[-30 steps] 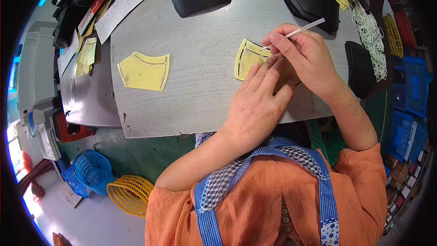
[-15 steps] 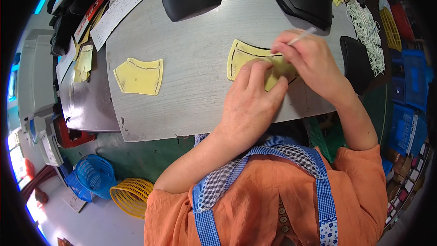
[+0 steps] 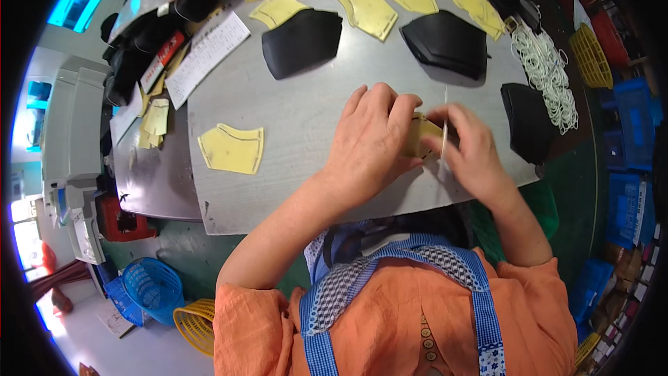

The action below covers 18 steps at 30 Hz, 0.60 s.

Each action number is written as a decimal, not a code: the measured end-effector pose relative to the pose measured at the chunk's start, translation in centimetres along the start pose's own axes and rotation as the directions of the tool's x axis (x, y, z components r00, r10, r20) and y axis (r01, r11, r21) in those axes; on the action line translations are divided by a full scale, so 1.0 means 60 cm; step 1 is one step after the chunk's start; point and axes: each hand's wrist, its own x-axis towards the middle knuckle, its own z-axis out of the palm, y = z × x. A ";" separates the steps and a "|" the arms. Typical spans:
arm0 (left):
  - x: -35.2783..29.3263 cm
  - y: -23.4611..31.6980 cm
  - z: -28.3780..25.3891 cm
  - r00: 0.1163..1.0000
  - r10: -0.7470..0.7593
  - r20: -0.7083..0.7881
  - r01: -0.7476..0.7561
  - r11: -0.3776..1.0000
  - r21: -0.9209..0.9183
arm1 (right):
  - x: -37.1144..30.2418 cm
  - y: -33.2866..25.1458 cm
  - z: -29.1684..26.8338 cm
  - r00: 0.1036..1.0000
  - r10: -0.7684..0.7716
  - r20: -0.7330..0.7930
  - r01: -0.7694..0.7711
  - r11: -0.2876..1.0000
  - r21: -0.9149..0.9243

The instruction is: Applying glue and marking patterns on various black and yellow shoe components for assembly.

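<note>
A yellow pattern piece with dark slots along its edges [image 3: 417, 137] is between my hands, mostly hidden by them. My left hand [image 3: 369, 143] is closed on it, fingers over its left part and thumb at the near edge. My right hand [image 3: 475, 154] is at its right end, somewhat blurred, with a thin white pen-like stick [image 3: 445, 108] pointing away from me between its fingers. Whether the right fingers also grip the piece is unclear. To the left, a similar yellow pattern piece [image 3: 232, 149] lies flat on the grey table [image 3: 278, 198].
Black cut pieces lie in stacks at the back middle [image 3: 303, 43], back right [image 3: 447, 45] and right edge [image 3: 527, 122]. More yellow patterns [image 3: 372, 10] lie along the far side. A bundle of white cord [image 3: 546, 73] is at the right, a written sheet [image 3: 207, 59] at the left.
The view has shifted, showing more of the table's far side. My left hand has gone from pressing the pattern flat to grasping it. The stick has swung from slanting to nearly straight away from me.
</note>
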 end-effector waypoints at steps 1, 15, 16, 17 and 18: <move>0.002 -0.009 -0.005 1.000 0.008 -0.013 -0.008 1.000 0.015 | -0.011 0.000 -0.001 1.000 -0.018 -0.013 0.018 1.000 -0.001; -0.118 -0.007 -0.013 0.997 0.016 0.069 -0.024 0.994 0.106 | -0.122 0.041 -0.130 0.814 0.535 -0.225 -0.450 0.827 0.339; -0.119 -0.003 -0.003 0.998 0.022 -0.054 -0.018 0.998 0.067 | -0.103 0.018 -0.101 0.833 0.547 -0.084 -0.474 0.783 0.402; -0.113 0.002 0.005 0.999 0.018 -0.049 -0.014 0.998 0.069 | -0.084 0.007 -0.075 0.890 0.455 -0.025 -0.427 0.853 0.300; -0.104 0.006 0.017 0.988 0.090 -0.129 -0.087 0.996 0.026 | -0.070 0.002 -0.046 0.911 0.411 0.028 -0.389 0.837 0.385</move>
